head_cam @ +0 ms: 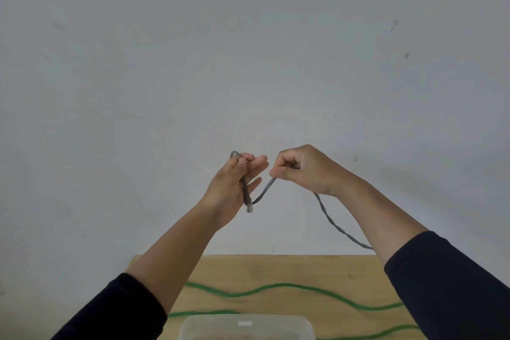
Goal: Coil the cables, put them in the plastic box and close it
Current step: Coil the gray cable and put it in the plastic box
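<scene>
- Nearest the camera in the head view, the translucent plastic box (247,327) is seen at the bottom edge on the wooden table (289,270); whether its lid is on cannot be told.
- Behind the box, a green cable (276,288) is laid out loose and wavy across the table, not yet coiled.
- Both arms are raised above the table in front of the bare wall (248,50), with dark sleeves (124,309) pushed back from the forearms.
- One end of the grey cable (335,225) is held by the left hand (234,188): it is pinched near the top between thumb and forefinger, the other fingers being spread and fairly straight. A small bend of cable is seen above the fingers, and the clear plug (249,208) hangs down across the palm.
- From behind the plug the cable rises into the right hand (303,170), whose fingers are curled closed around it; it leaves below that wrist and trails down behind the right forearm.
- Only the first loop appears to be begun, so most of the task is judged to remain.
- A slip could be caused by the light pinch on the left, and the loop would be lost.
- Twists or a snag on the table edge could be caused by the trailing length being drawn up too fast.
</scene>
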The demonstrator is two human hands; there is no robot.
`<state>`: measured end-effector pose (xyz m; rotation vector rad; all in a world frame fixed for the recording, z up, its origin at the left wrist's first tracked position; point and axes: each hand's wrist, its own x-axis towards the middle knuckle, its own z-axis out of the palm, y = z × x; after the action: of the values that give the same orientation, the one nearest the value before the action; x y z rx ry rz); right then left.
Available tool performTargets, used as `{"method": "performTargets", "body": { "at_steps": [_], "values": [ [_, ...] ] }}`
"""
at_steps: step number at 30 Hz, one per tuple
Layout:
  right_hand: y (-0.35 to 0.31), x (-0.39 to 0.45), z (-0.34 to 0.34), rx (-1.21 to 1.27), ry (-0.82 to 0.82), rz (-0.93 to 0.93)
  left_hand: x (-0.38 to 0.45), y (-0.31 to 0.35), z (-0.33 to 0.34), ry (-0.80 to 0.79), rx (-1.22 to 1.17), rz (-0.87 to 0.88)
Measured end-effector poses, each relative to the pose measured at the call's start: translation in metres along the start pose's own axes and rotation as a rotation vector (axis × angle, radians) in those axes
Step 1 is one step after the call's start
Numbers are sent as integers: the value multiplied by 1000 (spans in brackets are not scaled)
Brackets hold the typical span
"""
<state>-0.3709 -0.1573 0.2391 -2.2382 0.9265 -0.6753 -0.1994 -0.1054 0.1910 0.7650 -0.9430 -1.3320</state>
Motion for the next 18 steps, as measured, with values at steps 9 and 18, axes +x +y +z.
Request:
{"method": "performTargets", "body": {
  "at_steps": [9,18],
  "values": [
    [-7,-2,-6,-209,-177,69,6,-2,-6,206,-328,7],
    [-1,3,1,-263,91,30,2,3,-4,164,-426,-105]
  ]
}}
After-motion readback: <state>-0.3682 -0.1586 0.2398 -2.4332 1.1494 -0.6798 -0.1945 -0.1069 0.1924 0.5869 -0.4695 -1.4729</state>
